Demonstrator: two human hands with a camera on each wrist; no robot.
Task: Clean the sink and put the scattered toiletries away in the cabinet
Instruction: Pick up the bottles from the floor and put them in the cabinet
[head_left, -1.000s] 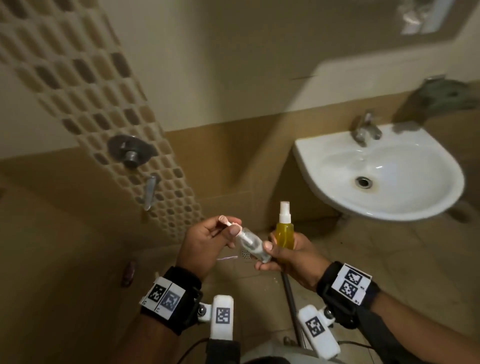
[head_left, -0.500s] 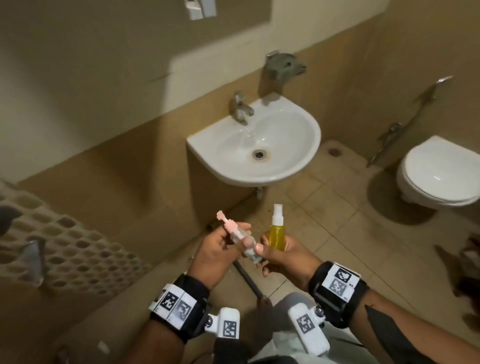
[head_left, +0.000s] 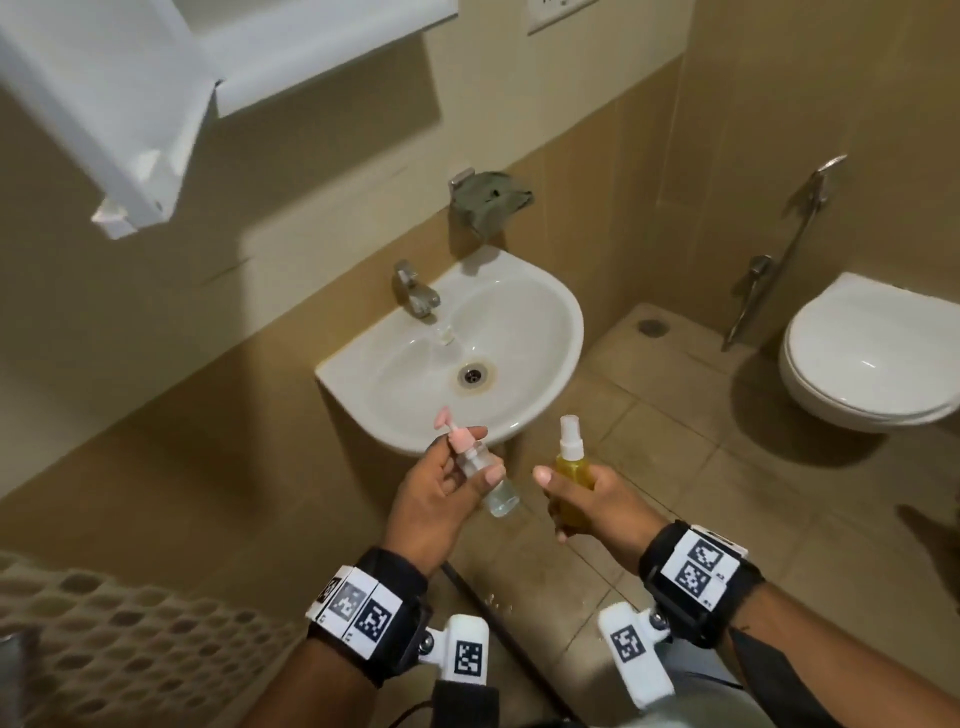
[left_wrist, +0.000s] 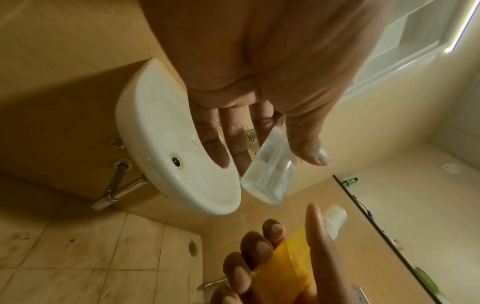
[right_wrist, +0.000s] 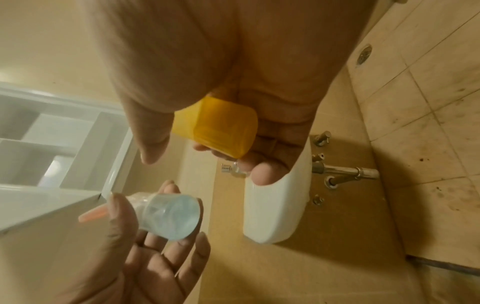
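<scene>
In the head view my left hand (head_left: 480, 456) pinches a clear pump bottle (head_left: 496, 491) with a pink pump head, tilted, just in front of the white sink (head_left: 540, 332). My right hand (head_left: 566, 496) grips a yellow spray bottle (head_left: 571, 464) upright beside it, a small gap between the two hands. The left wrist view shows the clear bottle (left_wrist: 270, 170) between thumb and fingers, and the yellow bottle (left_wrist: 283, 265) below. In the right wrist view the yellow bottle (right_wrist: 221, 127) lies in my palm. The white cabinet (head_left: 322, 57) hangs above, its door (head_left: 119, 109) swung open.
A tap (head_left: 413, 296) stands at the sink's back rim and a grey cloth (head_left: 491, 200) hangs on the wall above. A toilet (head_left: 872, 358) and hand shower (head_left: 802, 218) are at the right. Cabinet shelves (right_wrist: 52, 139) show in the right wrist view.
The head view has swung right and up, bringing the cabinet door into sight. My right thumb has left the clear bottle, and the two hands have moved apart.
</scene>
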